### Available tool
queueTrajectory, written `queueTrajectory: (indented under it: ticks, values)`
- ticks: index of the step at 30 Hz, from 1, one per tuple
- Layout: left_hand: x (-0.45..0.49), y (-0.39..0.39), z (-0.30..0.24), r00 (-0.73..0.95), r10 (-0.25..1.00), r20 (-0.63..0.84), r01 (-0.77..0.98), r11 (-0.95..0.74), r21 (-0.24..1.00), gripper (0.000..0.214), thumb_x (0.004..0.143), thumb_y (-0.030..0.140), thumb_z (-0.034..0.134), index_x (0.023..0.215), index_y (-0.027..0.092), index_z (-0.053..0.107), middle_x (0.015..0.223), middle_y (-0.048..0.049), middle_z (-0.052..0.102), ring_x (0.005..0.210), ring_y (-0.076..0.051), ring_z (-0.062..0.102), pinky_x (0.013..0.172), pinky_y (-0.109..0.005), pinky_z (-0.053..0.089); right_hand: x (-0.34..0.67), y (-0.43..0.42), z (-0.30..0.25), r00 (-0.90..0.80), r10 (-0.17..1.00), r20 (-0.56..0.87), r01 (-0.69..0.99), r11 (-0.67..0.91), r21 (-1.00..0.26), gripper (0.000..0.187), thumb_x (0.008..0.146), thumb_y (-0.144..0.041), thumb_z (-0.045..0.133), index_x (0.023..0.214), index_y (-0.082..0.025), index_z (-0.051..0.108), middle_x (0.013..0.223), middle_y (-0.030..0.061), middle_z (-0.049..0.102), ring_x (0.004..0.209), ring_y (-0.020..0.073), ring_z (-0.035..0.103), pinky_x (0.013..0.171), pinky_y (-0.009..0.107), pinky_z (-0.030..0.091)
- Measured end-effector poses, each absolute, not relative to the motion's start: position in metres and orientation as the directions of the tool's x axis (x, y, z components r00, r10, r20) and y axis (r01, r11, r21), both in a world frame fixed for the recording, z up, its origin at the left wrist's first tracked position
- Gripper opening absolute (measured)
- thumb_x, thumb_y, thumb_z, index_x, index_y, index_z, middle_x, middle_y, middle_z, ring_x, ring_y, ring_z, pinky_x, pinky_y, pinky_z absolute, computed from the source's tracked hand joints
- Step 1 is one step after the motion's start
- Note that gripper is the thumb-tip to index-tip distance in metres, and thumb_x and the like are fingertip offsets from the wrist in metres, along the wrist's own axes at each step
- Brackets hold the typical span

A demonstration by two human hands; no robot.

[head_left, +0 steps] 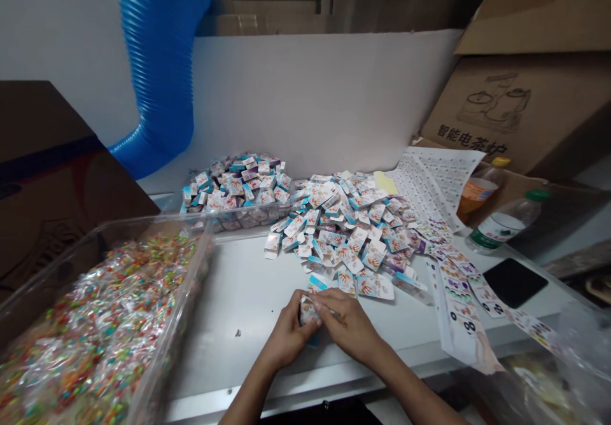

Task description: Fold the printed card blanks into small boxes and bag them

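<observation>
Between both hands, near the table's front edge, is a small printed carton (309, 311). My left hand (289, 334) wraps round its left side, thumb at the bottom. My right hand (347, 324) presses its fingers on the upper right of the same carton, hiding much of it. Just beyond my fingers lie a few flat or loose cartons (375, 286) with hand pictures on them. Behind these spreads a big heap of similar small cartons (334, 221) in white, blue and purple.
A clear bin (205, 240) of wrapped colourful candies stands left. Farther back, a clear tray (238, 218) holds more cartons. On the right are sticker sheets (458, 310), a black phone (515, 282), two bottles (501, 224) and cardboard boxes (515, 113). A blue hose (157, 62) hangs behind.
</observation>
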State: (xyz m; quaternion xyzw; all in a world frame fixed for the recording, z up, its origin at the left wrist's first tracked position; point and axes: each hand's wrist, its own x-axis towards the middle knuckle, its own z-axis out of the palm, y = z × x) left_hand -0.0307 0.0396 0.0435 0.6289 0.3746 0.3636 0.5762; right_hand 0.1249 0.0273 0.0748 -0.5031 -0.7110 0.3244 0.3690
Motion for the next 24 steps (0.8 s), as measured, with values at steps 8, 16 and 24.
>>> queueTrajectory:
  ticks: [8,16,24]
  values:
    - [-0.029,0.041,0.051,0.441,0.896,-0.041,0.273,-0.091,0.958,0.043,0.068,0.012,0.054,0.107,0.021,0.04,0.068,0.0077,0.05,0.055,-0.008,0.043,0.051,-0.019,0.033,0.125,0.034,0.086,-0.18,0.983,0.048,0.531,0.138,-0.836,0.024,0.082,-0.023,0.053,0.099,-0.024,0.07,0.088,0.0046,0.069,0.082,0.0188,0.06,0.075,0.029,0.043]
    - [-0.029,0.046,0.056,0.459,0.887,-0.055,0.297,-0.095,0.95,0.044,0.065,0.014,0.056,0.105,0.021,0.038,0.063,0.0088,0.049,0.052,-0.008,0.042,0.048,-0.018,0.031,0.116,0.021,0.102,-0.379,0.921,0.09,0.816,0.378,-0.438,0.029,0.078,-0.009,0.047,0.098,-0.018,0.066,0.089,0.009,0.068,0.083,0.0233,0.057,0.075,0.034,0.041]
    - [-0.031,0.046,0.053,0.445,0.894,-0.05,0.111,0.001,0.994,0.042,0.067,0.012,0.055,0.104,0.02,0.037,0.078,0.0044,0.052,0.054,-0.005,0.045,0.049,-0.016,0.034,0.123,0.019,0.087,-0.29,0.938,0.191,0.563,0.328,-0.759,0.034,0.084,-0.016,0.044,0.113,-0.022,0.061,0.107,0.0064,0.066,0.095,0.0216,0.058,0.085,0.035,0.043]
